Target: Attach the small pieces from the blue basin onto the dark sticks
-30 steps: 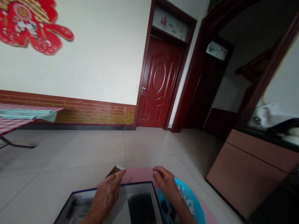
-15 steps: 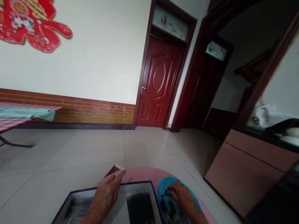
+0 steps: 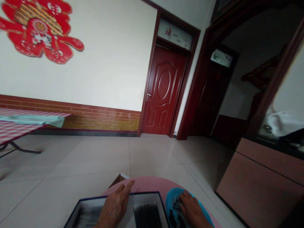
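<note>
A pink round table carries a shallow white box with a dark blue rim. Inside the box, a bundle of thin black pieces lies right of the middle, and more dark thin pieces are at its left. Over the box is my left hand, fingers extended, holding nothing. My right hand reaches into a blue round basin of small black pieces, its fingers curled down; whatever they hold is hidden.
Behind the table an open cardboard box sits low. A checkered table with a light green cloth is at the left. At the right stands a pinkish cabinet. A red door is in the far wall.
The whole view has shifted, so the room and table appear slightly lower and further right. My hands keep nearly the same places over the box and in the basin.
</note>
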A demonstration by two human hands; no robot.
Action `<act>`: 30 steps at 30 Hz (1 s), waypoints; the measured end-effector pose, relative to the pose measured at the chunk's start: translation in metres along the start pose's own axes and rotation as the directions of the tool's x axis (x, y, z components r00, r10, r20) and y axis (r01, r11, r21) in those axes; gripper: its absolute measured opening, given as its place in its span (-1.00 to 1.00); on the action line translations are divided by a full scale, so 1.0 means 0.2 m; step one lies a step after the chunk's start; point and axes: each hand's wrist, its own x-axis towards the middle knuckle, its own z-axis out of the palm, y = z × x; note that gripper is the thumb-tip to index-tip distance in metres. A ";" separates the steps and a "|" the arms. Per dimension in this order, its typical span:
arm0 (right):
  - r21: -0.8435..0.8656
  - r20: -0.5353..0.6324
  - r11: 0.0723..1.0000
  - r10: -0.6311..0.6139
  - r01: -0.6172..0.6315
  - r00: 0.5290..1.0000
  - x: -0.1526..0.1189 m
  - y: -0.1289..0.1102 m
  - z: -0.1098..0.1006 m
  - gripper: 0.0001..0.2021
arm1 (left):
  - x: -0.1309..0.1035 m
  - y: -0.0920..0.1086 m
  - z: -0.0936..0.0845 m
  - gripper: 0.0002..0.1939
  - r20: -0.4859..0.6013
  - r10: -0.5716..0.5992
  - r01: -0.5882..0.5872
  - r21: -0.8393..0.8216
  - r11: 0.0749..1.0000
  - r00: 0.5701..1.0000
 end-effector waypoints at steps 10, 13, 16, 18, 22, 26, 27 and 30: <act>0.790 0.058 0.603 0.111 -0.114 0.992 0.32 -0.62 -0.35 -0.70 | 0.04 0.09 -0.06 -0.59 -0.028 -0.047 0.047 0.007 0.999 0.999; 0.911 0.214 0.333 0.122 -0.243 0.969 0.40 -0.87 -0.28 -0.66 | 0.04 0.07 -0.05 -0.59 -0.045 -0.026 0.027 0.021 0.999 0.999; 0.944 0.314 0.059 0.151 -0.325 0.937 0.43 -1.01 -0.15 -0.64 | 0.03 0.04 -0.03 -0.59 -0.065 0.000 0.002 0.038 0.999 0.998; 0.937 0.349 -0.068 0.178 -0.342 0.920 0.42 -1.03 -0.08 -0.63 | 0.03 0.02 -0.01 -0.61 -0.089 0.013 -0.009 0.045 0.999 0.996; 0.927 0.371 -0.152 0.225 -0.343 0.901 0.38 -1.01 -0.03 -0.60 | 0.02 0.05 0.02 -0.68 -0.158 0.003 0.004 0.042 0.999 0.987; 0.916 0.401 -0.127 0.233 -0.381 0.886 0.35 -1.02 -0.09 -0.58 | 0.02 0.08 0.01 -0.69 -0.158 -0.007 0.012 0.034 0.999 0.987; 0.915 0.404 -0.118 0.230 -0.386 0.886 0.35 -1.02 -0.11 -0.58 | 0.03 0.08 0.01 -0.70 -0.138 -0.017 0.021 0.031 0.999 0.990; 0.916 0.401 -0.098 0.211 -0.389 0.891 0.35 -1.05 -0.14 -0.60 | 0.02 0.08 0.00 -0.70 -0.094 -0.025 0.030 0.043 0.999 0.995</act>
